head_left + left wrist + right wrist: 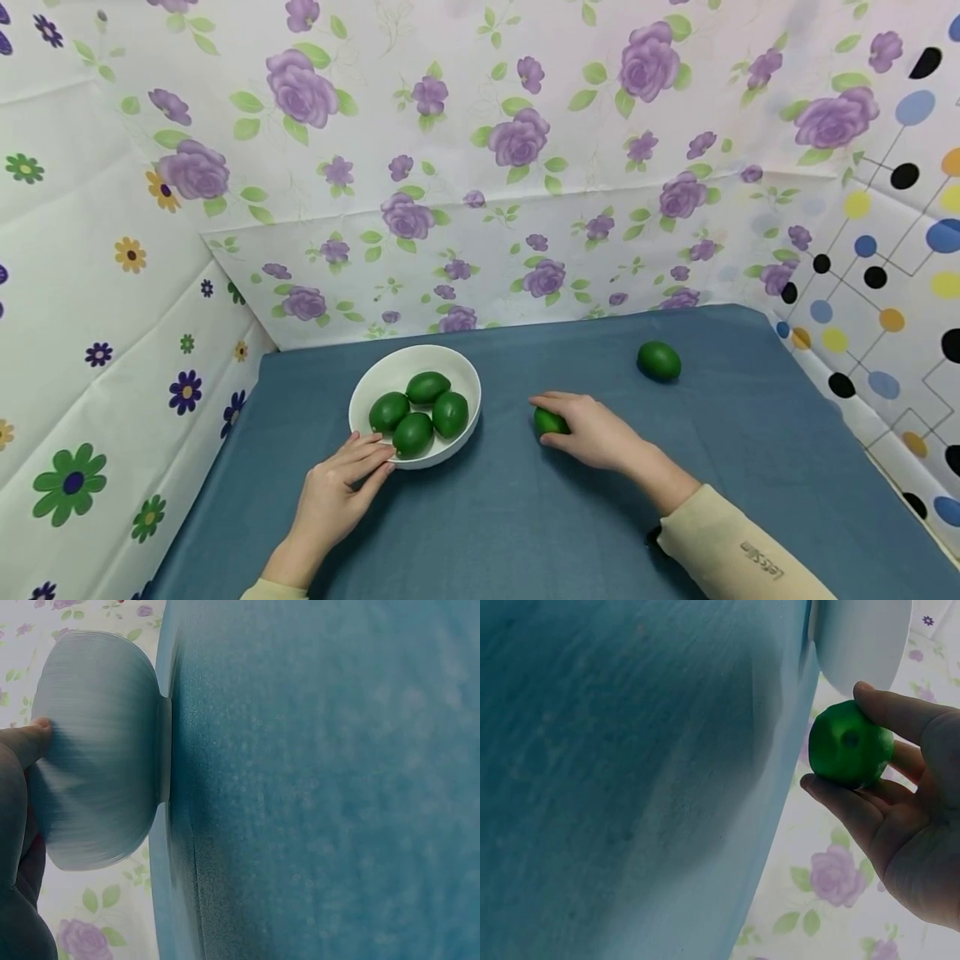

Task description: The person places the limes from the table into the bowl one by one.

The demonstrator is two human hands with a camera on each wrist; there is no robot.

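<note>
A white bowl (360,385) stands on the table and holds several green limes (413,434). My left hand (337,492) grips the bowl's near left rim, fingers over the edge and thumb (34,739) against the outer wall. To the right of the bowl, my right hand (596,429) holds another lime (847,746) between thumb and fingers, close over the cloth. From above, the back of the hand partly covers this lime. One more lime (659,361) lies alone farther back on the right.
A blue-grey cloth (480,533) covers the table. Behind it hangs a white sheet with purple roses (517,137). Patterned sheets also flank both sides, flowered on the left (75,292) and dotted on the right (892,292).
</note>
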